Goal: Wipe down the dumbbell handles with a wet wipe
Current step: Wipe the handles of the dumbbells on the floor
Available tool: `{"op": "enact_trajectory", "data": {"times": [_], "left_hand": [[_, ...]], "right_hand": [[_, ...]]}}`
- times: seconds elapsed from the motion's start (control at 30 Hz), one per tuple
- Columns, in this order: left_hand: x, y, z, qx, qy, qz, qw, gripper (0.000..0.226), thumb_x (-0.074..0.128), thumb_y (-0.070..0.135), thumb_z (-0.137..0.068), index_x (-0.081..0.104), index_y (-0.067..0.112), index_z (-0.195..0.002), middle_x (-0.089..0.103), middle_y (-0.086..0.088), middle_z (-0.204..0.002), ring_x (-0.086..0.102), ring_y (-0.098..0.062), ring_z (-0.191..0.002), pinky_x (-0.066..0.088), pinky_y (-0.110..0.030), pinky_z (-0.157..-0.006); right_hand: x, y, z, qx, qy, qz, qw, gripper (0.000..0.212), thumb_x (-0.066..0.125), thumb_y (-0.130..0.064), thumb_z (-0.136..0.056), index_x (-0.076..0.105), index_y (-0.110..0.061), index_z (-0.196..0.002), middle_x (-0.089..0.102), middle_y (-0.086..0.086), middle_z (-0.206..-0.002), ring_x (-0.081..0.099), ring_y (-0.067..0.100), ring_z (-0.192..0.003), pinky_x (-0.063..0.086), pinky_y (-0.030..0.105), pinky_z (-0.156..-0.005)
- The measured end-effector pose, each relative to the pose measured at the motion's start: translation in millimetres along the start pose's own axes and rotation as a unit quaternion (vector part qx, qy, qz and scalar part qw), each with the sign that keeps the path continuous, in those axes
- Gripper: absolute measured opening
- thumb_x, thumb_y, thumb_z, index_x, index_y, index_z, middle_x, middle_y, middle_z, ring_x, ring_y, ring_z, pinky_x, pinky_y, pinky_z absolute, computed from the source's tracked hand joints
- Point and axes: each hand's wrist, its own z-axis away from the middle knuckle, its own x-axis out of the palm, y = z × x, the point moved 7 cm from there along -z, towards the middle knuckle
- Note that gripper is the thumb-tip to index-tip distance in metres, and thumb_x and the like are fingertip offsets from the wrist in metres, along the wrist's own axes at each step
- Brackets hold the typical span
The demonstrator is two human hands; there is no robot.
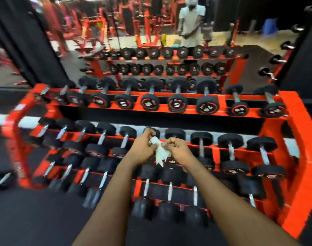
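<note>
Nearest, a bare left hand (142, 147) and right hand (178, 148) both pinch a crumpled white wet wipe (160, 154), mid-scene above black chrome-handled dumbbells (230, 141) on an orange steel rack (297, 125). Tugging could tear it.

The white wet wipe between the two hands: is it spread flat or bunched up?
Bunched up. The white wet wipe hangs crumpled and twisted, pinched between the left hand and the right hand, not laid flat.

wipe (160, 153) between both hands, above rack (297, 132) of dumbbells (176, 103).
</note>
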Motion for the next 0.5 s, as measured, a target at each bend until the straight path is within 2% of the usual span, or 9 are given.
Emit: {"op": "enact_trajectory", "data": {"times": [0.07,0.17,0.23,0.33,0.47,0.5], "left_hand": [[-36.0,-18.5,20.9,-0.032,0.054,-0.012,0.998,0.023,0.071,0.011,-0.089,0.055,0.013,-0.105,0.065,0.001,-0.085,0.057,-0.014,-0.071,0.041,-0.025,-0.066],[-84.7,-37.3,51.4,-0.071,0.138,-0.034,0.987,0.023,0.077,0.012,-0.085,0.055,0.013,-0.093,0.066,-0.002,-0.079,0.057,-0.014,-0.07,0.041,-0.023,-0.065],[-106.2,-42.2,67.8,-0.085,0.179,-0.051,0.979,0.024,0.076,0.008,-0.082,0.055,0.012,-0.092,0.066,-0.003,-0.079,0.057,-0.014,-0.07,0.039,-0.019,-0.063],[-132.2,-45.6,95.6,-0.117,0.217,-0.066,0.967,0.021,0.07,0.002,-0.083,0.054,0.011,-0.093,0.062,0.003,-0.073,0.053,0.0,-0.06,0.037,-0.01,-0.057],[-166.2,-58.0,147.9,-0.178,0.297,-0.073,0.935,0.022,0.067,-0.002,-0.083,0.057,0.012,-0.096,0.066,0.003,-0.075,0.056,0.001,-0.059,0.041,-0.012,-0.057],[-169.7,-61.8,155.8,-0.19,0.3,-0.069,0.932,0.024,0.066,-0.003,-0.083,0.058,0.015,-0.096,0.068,0.003,-0.077,0.057,0.001,-0.059,0.043,-0.013,-0.059]], "right_hand": [[43.1,-9.4,-3.5,-0.005,-0.05,0.004,0.999,0.025,0.059,0.005,-0.089,0.064,-0.014,-0.075,0.065,0.007,-0.075,0.058,0.017,-0.069,0.045,0.029,-0.066],[100.3,-26.9,-7.0,-0.028,-0.119,0.011,0.992,0.028,0.055,0.005,-0.091,0.063,-0.016,-0.074,0.063,0.005,-0.072,0.054,0.009,-0.062,0.043,0.024,-0.06],[126.7,-32.4,-8.3,-0.036,-0.158,0.01,0.987,0.025,0.054,0.001,-0.095,0.061,-0.014,-0.077,0.061,0.004,-0.07,0.051,0.002,-0.056,0.04,0.019,-0.055],[164.3,-36.7,-10.0,-0.049,-0.189,0.013,0.981,0.022,0.053,-0.008,-0.098,0.061,-0.018,-0.08,0.061,0.005,-0.073,0.052,0.009,-0.063,0.041,0.024,-0.058],[220.4,-48.2,9.1,-0.062,-0.303,0.001,0.951,0.002,0.064,-0.012,-0.093,0.063,-0.01,-0.094,0.066,0.0,-0.078,0.058,0.004,-0.064,0.045,0.017,-0.058],[228.4,-49.6,13.9,-0.068,-0.325,-0.005,0.943,0.01,0.069,-0.013,-0.09,0.063,-0.009,-0.096,0.067,0.001,-0.081,0.06,0.003,-0.067,0.046,0.017,-0.059]]}}
